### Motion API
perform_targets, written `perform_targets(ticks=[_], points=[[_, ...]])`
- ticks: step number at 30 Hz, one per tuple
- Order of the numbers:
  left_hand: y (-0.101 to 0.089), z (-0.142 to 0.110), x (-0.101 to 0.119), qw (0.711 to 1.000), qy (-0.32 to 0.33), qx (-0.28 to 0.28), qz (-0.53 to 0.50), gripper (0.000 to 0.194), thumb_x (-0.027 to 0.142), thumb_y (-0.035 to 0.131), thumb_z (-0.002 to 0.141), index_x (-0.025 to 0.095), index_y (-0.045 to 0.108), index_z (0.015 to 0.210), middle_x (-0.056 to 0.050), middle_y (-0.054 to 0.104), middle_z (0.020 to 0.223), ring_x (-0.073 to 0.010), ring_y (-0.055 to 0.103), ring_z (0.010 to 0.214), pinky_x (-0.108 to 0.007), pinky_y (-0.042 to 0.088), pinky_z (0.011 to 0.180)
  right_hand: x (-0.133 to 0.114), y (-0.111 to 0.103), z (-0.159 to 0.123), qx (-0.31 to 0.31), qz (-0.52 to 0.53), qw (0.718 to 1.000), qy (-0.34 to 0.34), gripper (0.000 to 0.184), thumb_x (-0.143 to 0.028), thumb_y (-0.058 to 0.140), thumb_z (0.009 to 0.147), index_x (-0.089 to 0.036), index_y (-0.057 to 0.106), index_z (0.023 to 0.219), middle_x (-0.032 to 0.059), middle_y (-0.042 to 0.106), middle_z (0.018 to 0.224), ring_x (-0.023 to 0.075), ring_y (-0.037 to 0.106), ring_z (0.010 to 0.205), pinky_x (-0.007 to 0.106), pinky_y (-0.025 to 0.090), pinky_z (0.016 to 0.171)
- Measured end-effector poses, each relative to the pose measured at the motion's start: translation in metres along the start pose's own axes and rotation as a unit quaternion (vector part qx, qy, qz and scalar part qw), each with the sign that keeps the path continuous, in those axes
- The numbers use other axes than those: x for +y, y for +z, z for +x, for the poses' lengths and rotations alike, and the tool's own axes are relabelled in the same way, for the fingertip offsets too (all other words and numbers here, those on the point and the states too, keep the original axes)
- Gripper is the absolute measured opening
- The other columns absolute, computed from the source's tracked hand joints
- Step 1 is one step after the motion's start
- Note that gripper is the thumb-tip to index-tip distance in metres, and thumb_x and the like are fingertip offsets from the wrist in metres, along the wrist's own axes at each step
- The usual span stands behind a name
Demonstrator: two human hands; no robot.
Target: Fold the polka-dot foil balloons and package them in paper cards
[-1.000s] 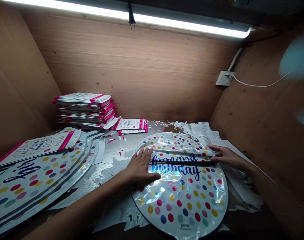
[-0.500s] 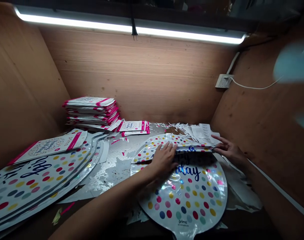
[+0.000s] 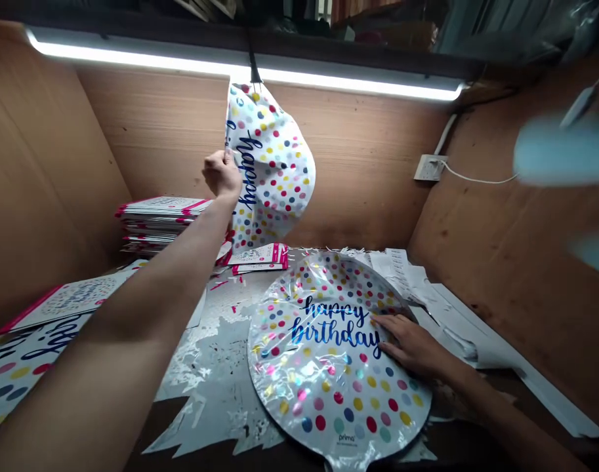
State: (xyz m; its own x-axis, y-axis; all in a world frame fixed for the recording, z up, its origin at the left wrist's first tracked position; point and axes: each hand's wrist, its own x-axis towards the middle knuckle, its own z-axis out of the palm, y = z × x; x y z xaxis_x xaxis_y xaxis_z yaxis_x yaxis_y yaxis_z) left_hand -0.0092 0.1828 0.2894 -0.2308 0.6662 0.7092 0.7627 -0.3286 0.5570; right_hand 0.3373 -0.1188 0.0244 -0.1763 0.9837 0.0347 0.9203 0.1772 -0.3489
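Folded balloon (image 3: 277,164) hung before the back wall (image 3: 358,164), raised by my left hand (image 3: 223,174), fingers pinching its straight edge; half a second earlier it lay low over the flat balloon (image 3: 329,377), where my right hand (image 3: 407,342) now rested, fingers slightly spread.

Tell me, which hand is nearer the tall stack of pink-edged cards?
Left. The left hand, gripping a raised balloon, is above and right of the stack in view. The right hand is farther right, on the flat balloon.
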Motion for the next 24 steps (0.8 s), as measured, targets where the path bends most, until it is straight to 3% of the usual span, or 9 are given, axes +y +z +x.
perform_targets(ticks=[4, 6, 8, 10, 12, 15, 19, 21, 24], points=[[-0.019, -0.048, -0.015, 0.959, 0.254, -0.038, -0.118, 0.040, 0.040, 0.041, 0.104, 0.011, 0.068, 0.100, -0.006, 0.073, 0.095, -0.0183, 0.066, 0.091, -0.025, 0.046, 0.077, -0.003, -0.007, 0.021, 0.001, 0.058, 0.998, 0.036, 0.072, -0.052, 0.059, 0.090, -0.025, 0.038, 0.153, 0.0129, 0.051, 0.148, 0.0333, 0.057, 0.124, 0.050, 0.043, 0.107], [-0.025, -0.103, -0.023, 0.890, 0.418, -0.132, -0.126, 0.037, 0.033, 0.041, 0.103, 0.012, 0.071, 0.094, -0.004, 0.074, 0.084, -0.0173, 0.067, 0.075, -0.026, 0.049, 0.066, -0.010, -0.010, 0.034, 0.032, 0.141, 0.987, 0.062, 0.083, -0.055, 0.060, 0.089, -0.027, 0.023, 0.158, 0.0143, 0.039, 0.157, 0.0319, 0.060, 0.123, 0.047, 0.047, 0.104], [-0.030, -0.164, -0.036, 0.836, 0.497, -0.194, -0.128, 0.030, 0.028, 0.045, 0.102, 0.019, 0.072, 0.092, 0.000, 0.076, 0.085, -0.0138, 0.070, 0.073, -0.024, 0.052, 0.068, -0.020, -0.010, 0.044, 0.110, 0.201, 0.970, 0.082, 0.104, -0.057, 0.066, 0.085, -0.027, 0.002, 0.160, 0.0164, 0.021, 0.164, 0.0325, 0.057, 0.128, 0.046, 0.050, 0.103], [-0.037, -0.221, -0.055, 0.732, 0.608, -0.269, -0.151, 0.025, 0.023, 0.046, 0.102, 0.023, 0.070, 0.107, -0.003, 0.075, 0.113, -0.0152, 0.071, 0.101, -0.027, 0.054, 0.088, -0.029, -0.007, 0.047, 0.226, 0.190, 0.952, 0.075, 0.120, -0.055, 0.072, 0.081, -0.027, -0.015, 0.158, 0.0176, 0.002, 0.167, 0.0357, 0.046, 0.138, 0.050, 0.047, 0.106], [-0.045, -0.261, -0.080, 0.672, 0.651, -0.311, -0.166, 0.026, 0.021, 0.045, 0.103, 0.024, 0.067, 0.116, -0.003, 0.069, 0.128, -0.0156, 0.064, 0.120, -0.032, 0.047, 0.107, -0.034, -0.001, 0.041, 0.328, 0.119, 0.937, 0.013, 0.120, -0.046, 0.074, 0.083, -0.029, -0.020, 0.157, 0.0159, -0.009, 0.167, 0.0381, 0.033, 0.145, 0.055, 0.040, 0.112], [-0.054, -0.284, -0.118, 0.652, 0.654, -0.361, -0.133, 0.028, 0.021, 0.045, 0.104, 0.026, 0.062, 0.125, -0.002, 0.062, 0.138, -0.0163, 0.053, 0.133, -0.035, 0.033, 0.119, -0.041, 0.010, 0.020, 0.342, -0.030, 0.925, -0.160, 0.095, -0.025, 0.068, 0.088, -0.036, 0.007, 0.160, 0.0081, 0.004, 0.168, 0.0375, 0.025, 0.149, 0.058, 0.034, 0.115], [-0.059, -0.275, -0.152, 0.654, 0.630, -0.404, -0.107, 0.033, 0.023, 0.044, 0.105, 0.033, 0.058, 0.133, -0.001, 0.057, 0.144, -0.0175, 0.046, 0.139, -0.038, 0.027, 0.122, -0.062, 0.023, -0.010, 0.202, -0.114, 0.920, -0.316, 0.040, -0.016, 0.058, 0.094, -0.029, 0.061, 0.132, 0.0079, 0.050, 0.151, 0.0299, 0.048, 0.136, 0.048, 0.049, 0.106], [-0.063, -0.272, -0.157, 0.673, 0.613, -0.403, -0.098, 0.036, 0.021, 0.043, 0.105, 0.034, 0.057, 0.135, -0.001, 0.059, 0.141, -0.0179, 0.048, 0.138, -0.037, 0.030, 0.120, -0.076, 0.029, -0.021, 0.172, -0.090, 0.914, -0.355, 0.025, -0.016, 0.050, 0.099, -0.022, 0.067, 0.116, 0.0101, 0.066, 0.133, 0.0263, 0.056, 0.129, 0.041, 0.054, 0.100], [-0.080, -0.277, -0.149, 0.702, 0.603, -0.361, -0.118, 0.035, 0.018, 0.046, 0.103, 0.030, 0.060, 0.132, -0.003, 0.065, 0.134, -0.0182, 0.054, 0.133, -0.036, 0.035, 0.118, -0.087, 0.037, -0.037, 0.170, -0.033, 0.907, -0.385, 0.034, -0.019, 0.035, 0.105, -0.020, 0.068, 0.114, 0.0110, 0.074, 0.115, 0.0241, 0.061, 0.124, 0.037, 0.055, 0.099]])
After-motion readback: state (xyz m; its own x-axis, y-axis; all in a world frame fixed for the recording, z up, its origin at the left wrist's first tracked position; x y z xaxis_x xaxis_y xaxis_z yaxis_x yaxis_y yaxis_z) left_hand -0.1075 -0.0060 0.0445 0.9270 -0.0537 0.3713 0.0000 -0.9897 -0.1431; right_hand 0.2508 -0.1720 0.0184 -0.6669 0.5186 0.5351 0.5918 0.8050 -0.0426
